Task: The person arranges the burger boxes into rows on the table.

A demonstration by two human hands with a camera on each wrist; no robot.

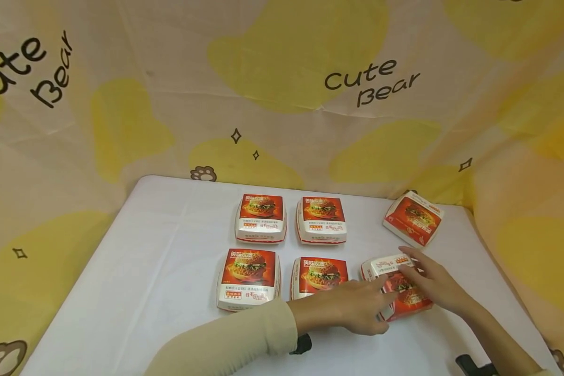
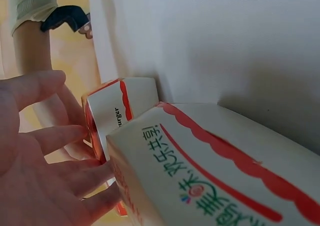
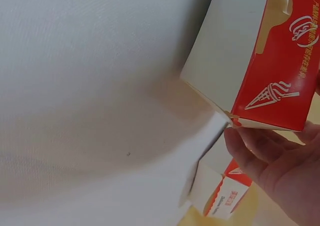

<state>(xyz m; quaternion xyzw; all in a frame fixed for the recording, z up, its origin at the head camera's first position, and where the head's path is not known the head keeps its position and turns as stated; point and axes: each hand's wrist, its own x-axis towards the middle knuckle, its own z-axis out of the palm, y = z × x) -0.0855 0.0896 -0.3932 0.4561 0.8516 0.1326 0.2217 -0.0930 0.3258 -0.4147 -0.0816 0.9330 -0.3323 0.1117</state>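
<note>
A red and white burger box [image 1: 406, 303] sits on the table between the two hands, its print turned the opposite way from the boxes to its left. My left hand [image 1: 357, 308] reaches across from the left, and its extended fingers touch the near left part of this box; in the left wrist view its thumb stands away from the cardboard. From the right, my right hand [image 1: 434, 284] holds the box's far right part, with fingers at a corner in the right wrist view. Its grip is partly hidden there. Left of the left hand, another burger box [image 1: 321, 274] is partly covered.
Two burger boxes [image 1: 261, 216] [image 1: 321, 219] stand in a back row, with one burger box [image 1: 248, 277] before them. At the back right lies a tilted burger box [image 1: 413, 218]. A yellow patterned cloth [image 1: 282, 104] hangs behind the white table [image 1: 136, 292].
</note>
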